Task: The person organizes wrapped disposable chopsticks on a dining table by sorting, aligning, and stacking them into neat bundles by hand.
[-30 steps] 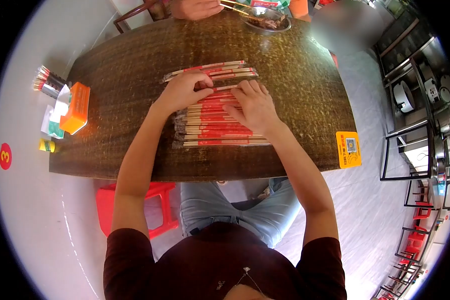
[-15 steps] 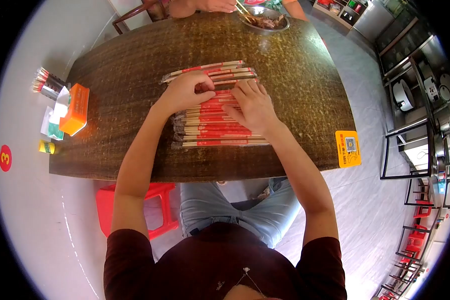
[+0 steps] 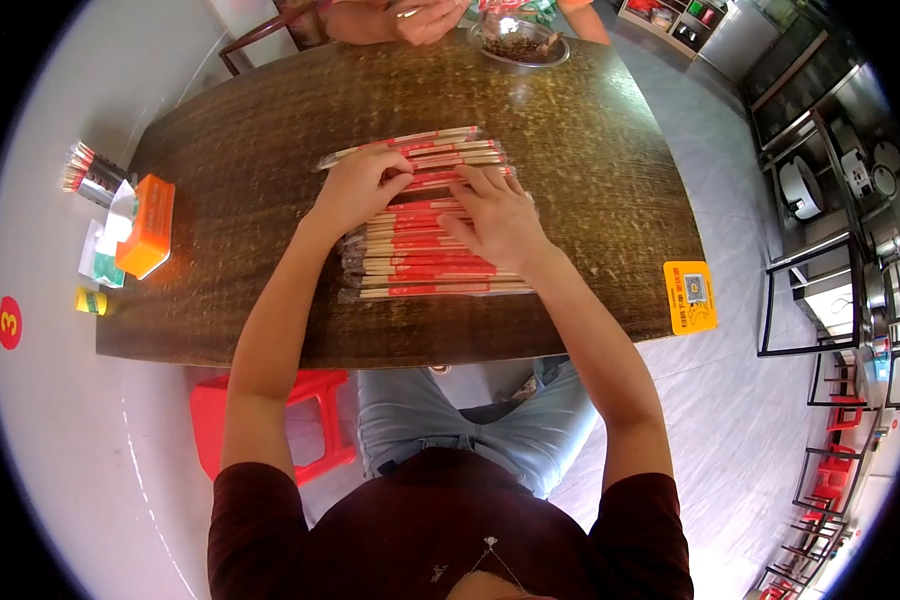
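Note:
Wrapped pairs of chopsticks (image 3: 430, 265) with red paper bands lie side by side across the dark table in front of me. A smaller group of wrapped chopsticks (image 3: 460, 146) lies just beyond, with a narrow gap between the two groups. My left hand (image 3: 363, 188) is over the left ends near this gap, thumb and index finger bent together on a wrapped pair of the farther group. My right hand (image 3: 500, 220) rests over the right part of the rows, palm down with fingers spread. It covers some of the right ends.
An orange tissue box (image 3: 148, 228), a holder of chopsticks (image 3: 92, 178) and a yellow container (image 3: 92, 301) stand by the left wall. A yellow code card (image 3: 690, 298) lies at the right edge. Across the table, another person's hand (image 3: 430, 20) is near a metal bowl (image 3: 520, 48).
A wrapped pair under my fingers has shifted away from me, widening a gap between the groups. The other person's hand and chopsticks have moved left, off the bowl.

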The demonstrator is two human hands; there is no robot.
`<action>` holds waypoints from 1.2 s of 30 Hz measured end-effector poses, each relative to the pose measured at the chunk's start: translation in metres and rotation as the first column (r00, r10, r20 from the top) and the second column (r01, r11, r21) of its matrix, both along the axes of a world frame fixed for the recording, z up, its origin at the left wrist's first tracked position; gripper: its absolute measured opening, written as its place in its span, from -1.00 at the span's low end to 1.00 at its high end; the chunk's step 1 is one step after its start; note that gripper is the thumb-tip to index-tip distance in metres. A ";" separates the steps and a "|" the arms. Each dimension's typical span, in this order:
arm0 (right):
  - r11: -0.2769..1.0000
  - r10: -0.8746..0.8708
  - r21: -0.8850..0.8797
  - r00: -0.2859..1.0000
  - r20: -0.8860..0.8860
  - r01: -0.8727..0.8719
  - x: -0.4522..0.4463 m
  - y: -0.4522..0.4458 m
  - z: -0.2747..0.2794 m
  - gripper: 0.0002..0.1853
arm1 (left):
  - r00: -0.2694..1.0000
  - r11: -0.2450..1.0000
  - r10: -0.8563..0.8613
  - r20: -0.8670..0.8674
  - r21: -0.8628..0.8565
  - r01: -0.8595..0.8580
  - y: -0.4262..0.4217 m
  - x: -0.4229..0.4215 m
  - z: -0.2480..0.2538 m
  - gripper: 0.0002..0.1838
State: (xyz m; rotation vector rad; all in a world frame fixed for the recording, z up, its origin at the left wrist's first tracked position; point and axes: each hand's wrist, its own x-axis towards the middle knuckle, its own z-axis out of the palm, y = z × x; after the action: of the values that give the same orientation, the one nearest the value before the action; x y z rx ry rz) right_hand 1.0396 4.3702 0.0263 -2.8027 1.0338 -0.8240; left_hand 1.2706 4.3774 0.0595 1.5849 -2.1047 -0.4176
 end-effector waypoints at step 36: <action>0.994 0.031 -0.106 0.999 0.028 -0.027 0.000 0.001 -0.001 -0.55 | 1.000 0.995 0.030 -0.002 -0.094 -0.031 0.005 -0.006 0.005 -0.80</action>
State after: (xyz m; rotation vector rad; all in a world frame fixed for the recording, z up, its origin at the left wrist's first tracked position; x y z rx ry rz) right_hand 1.0392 4.3708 0.0252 -2.8758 0.9706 -0.9406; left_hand 1.2641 4.3823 0.0640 1.5604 -2.0655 -0.3037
